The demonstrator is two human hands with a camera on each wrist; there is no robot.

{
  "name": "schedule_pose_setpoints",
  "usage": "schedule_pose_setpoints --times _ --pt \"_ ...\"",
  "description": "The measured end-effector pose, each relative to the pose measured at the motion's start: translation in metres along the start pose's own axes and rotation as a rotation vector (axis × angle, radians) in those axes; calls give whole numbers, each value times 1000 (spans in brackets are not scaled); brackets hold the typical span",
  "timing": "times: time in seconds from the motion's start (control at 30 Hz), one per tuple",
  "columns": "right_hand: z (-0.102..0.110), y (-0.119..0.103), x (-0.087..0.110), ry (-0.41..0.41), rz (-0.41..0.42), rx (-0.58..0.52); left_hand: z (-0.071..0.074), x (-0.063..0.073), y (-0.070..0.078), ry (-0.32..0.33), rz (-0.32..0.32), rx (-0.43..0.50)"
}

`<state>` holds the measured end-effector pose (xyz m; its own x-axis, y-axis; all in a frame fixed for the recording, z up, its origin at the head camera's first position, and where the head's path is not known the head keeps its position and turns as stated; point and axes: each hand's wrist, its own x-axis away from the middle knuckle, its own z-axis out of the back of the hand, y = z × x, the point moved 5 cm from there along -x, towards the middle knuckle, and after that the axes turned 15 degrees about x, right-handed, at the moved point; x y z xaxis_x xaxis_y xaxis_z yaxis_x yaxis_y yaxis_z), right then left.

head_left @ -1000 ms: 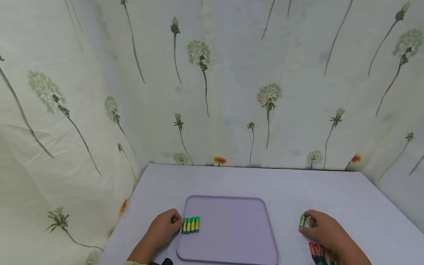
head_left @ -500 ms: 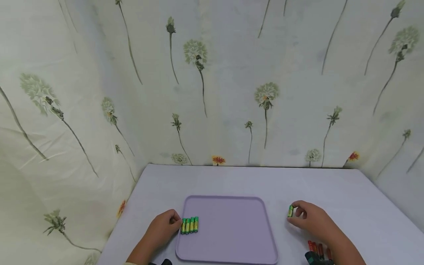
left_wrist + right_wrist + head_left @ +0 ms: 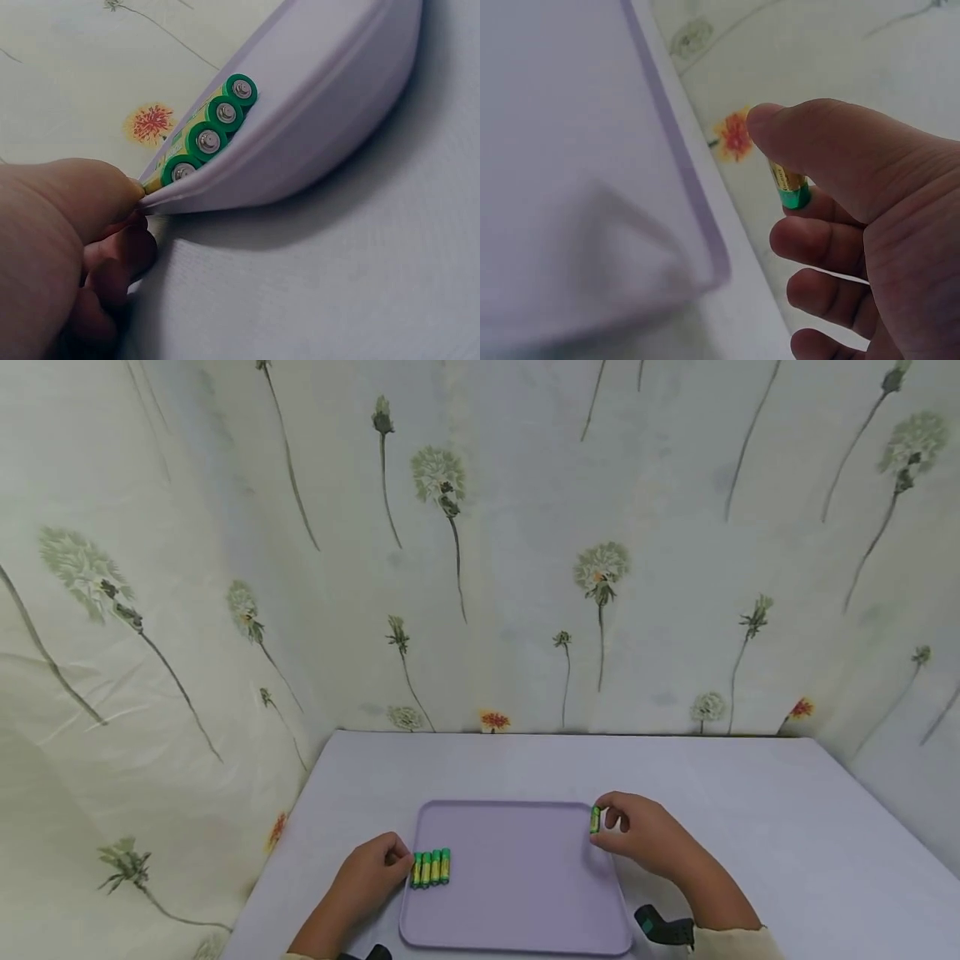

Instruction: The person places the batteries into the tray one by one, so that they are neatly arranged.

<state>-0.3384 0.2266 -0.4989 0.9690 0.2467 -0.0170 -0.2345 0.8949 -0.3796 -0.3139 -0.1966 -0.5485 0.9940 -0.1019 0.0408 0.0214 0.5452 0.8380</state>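
A lilac tray [image 3: 517, 877] lies on the white-covered table. Several green-and-yellow batteries [image 3: 431, 869] stand side by side in a row along its left inner edge; in the left wrist view their metal-tipped ends face the camera. At that edge my left hand [image 3: 372, 872] pinches the tray rim, its thumb [image 3: 112, 187] right by the nearest battery and the other fingers curled below. Over the tray's far right corner, my right hand [image 3: 645, 831] holds one more battery [image 3: 596, 820] between thumb and fingertips. In the right wrist view the thumb hides part of that battery [image 3: 791, 187].
A dark wrist strap [image 3: 663, 928] shows on the right forearm, and another dark piece [image 3: 378, 952] by the left forearm. Flower-printed cloth [image 3: 510, 568] hangs behind the table [image 3: 750, 827] and on its left side.
My right hand has carried its battery leftward from the table's right side to above the tray's right edge. Red batteries under that forearm have gone out of view. The left hand stays in place.
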Motion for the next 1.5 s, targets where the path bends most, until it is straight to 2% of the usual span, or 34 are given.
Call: schedule_pose_setpoints --times 0.27,0.5,0.67,0.97,1.17,1.5 --pt "-5 -30 -18 -10 100 11 -3 2 4 -31 -25 28" --pt "-20 -58 -34 -52 158 1 0 1 2 -19 -14 20" --pt "-36 -78 -39 -93 174 3 -1 2 0 -21 -5 25" --pt "-58 -108 -45 -103 222 56 -1 -1 1 -16 8 22" --pt "-72 -121 -47 -155 201 97 0 -3 0 -16 13 7" --pt "-86 -139 -49 -182 235 200 0 -3 -2 -17 -14 3"
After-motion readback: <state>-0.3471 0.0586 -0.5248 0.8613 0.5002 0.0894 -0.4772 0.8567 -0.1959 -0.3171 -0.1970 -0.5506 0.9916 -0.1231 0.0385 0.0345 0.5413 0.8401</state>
